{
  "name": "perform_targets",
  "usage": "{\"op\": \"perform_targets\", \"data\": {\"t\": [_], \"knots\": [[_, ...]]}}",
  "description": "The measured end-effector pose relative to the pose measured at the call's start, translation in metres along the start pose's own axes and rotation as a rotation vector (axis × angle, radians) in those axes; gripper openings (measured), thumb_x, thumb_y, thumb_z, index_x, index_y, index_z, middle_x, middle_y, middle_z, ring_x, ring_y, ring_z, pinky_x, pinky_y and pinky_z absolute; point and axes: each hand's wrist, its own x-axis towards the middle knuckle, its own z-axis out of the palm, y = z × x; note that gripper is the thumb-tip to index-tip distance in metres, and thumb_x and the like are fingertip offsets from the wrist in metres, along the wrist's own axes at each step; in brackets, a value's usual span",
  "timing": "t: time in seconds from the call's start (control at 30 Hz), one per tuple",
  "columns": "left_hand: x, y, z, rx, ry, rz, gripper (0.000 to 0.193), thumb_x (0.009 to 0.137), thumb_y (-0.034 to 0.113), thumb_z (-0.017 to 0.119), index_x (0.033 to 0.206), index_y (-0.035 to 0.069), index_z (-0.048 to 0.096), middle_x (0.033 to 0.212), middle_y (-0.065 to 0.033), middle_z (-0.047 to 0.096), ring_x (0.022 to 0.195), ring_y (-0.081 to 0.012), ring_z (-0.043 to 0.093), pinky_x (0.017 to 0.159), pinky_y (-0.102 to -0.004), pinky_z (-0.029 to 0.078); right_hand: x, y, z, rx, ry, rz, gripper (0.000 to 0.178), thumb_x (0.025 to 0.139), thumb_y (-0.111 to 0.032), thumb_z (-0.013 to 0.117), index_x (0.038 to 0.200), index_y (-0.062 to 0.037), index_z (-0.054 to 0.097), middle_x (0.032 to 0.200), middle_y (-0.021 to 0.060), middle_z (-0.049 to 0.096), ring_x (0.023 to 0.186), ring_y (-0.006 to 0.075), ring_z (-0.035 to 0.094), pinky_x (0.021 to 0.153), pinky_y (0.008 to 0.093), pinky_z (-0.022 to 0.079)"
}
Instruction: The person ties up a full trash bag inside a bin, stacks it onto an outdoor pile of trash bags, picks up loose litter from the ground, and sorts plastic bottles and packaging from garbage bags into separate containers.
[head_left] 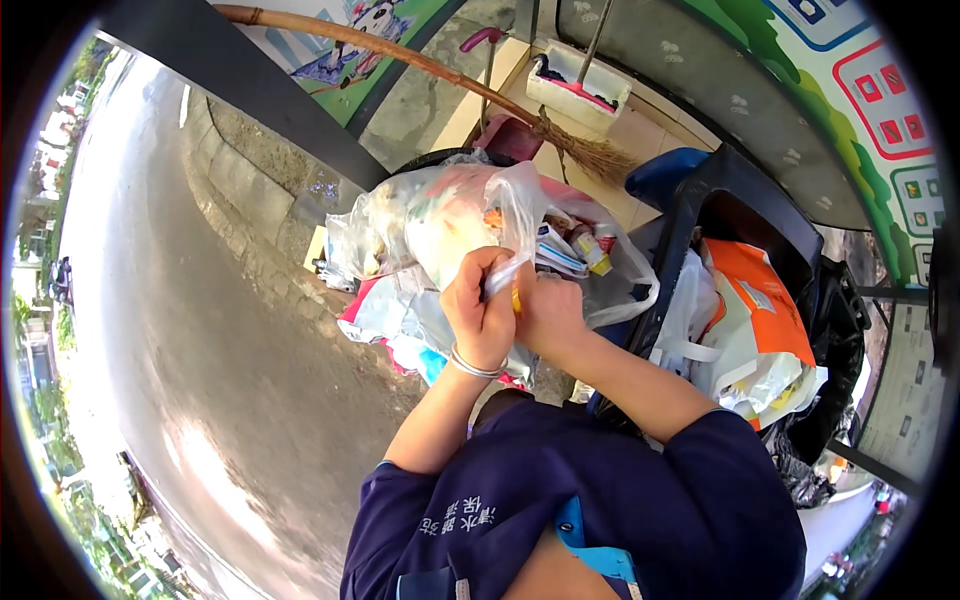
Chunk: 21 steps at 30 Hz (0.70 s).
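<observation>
Both hands meet in front of me on a clear plastic bag full of rubbish. My left hand, with a bangle at the wrist, is closed on the bag's gathered plastic. Pressed close beside it, my right hand also has its fingers curled round the plastic; its fingertips are hidden. Through the film show papers and a small bottle with a yellow part. The bag rests on a heap of rubbish, with silvery wrapping below my left hand. A black rim shows behind the heap.
To the right stands a dark wheeled bin holding an orange and white bag. Behind lie a twig broom, a pink dustpan and a white foam box. A metal post rises at left, beside the road.
</observation>
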Motion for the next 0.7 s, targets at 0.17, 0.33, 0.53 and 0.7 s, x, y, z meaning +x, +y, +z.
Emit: {"op": "perform_targets", "data": {"t": [0.17,0.33,0.53,0.7], "knots": [[0.002,-0.002,0.009,-0.155,-0.121,-0.094,0.015,0.082,-0.007,0.055,0.094,-0.001,0.061,0.073,0.0005,0.056,0.066,-0.0032,0.047,0.059,-0.0196,0.039,0.050,0.009,0.036,0.563,0.112,-0.205,0.023,0.083,-0.021,0.059,0.100,-0.0054,0.061,0.081,0.0094,0.068,0.076,0.0288,0.067,0.066,0.0391,0.052],[0.009,-0.003,0.001,-0.197,-0.135,-0.153,0.014,0.083,-0.008,0.055,0.094,-0.002,0.060,0.074,0.0032,0.055,0.068,-0.0030,0.048,0.062,-0.0173,0.038,0.107,-0.003,0.068,0.186,0.071,-0.268,0.021,0.080,-0.018,0.060,0.096,-0.0049,0.062,0.081,0.0113,0.068,0.078,0.0293,0.068,0.067,0.0398,0.053],[-0.002,-0.010,0.003,-0.199,-0.136,-0.292,0.013,0.086,-0.008,0.053,0.097,-0.003,0.060,0.086,-0.0046,0.063,0.075,-0.0081,0.057,0.069,-0.0202,0.046,0.132,0.001,0.104,-0.159,-0.061,-0.189,0.018,0.077,-0.014,0.062,0.091,-0.0043,0.064,0.082,0.0136,0.068,0.080,0.0299,0.068,0.068,0.0407,0.053],[0.003,-0.031,0.016,-0.086,-0.187,-0.127,0.012,0.082,-0.001,0.058,0.093,-0.001,0.060,0.090,-0.0068,0.063,0.083,-0.0141,0.057,0.077,-0.0275,0.047,0.153,0.019,0.106,-0.160,-0.154,-0.118,0.015,0.074,-0.011,0.064,0.087,-0.0039,0.065,0.083,0.0154,0.069,0.082,0.0305,0.068,0.069,0.0414,0.053]]}}
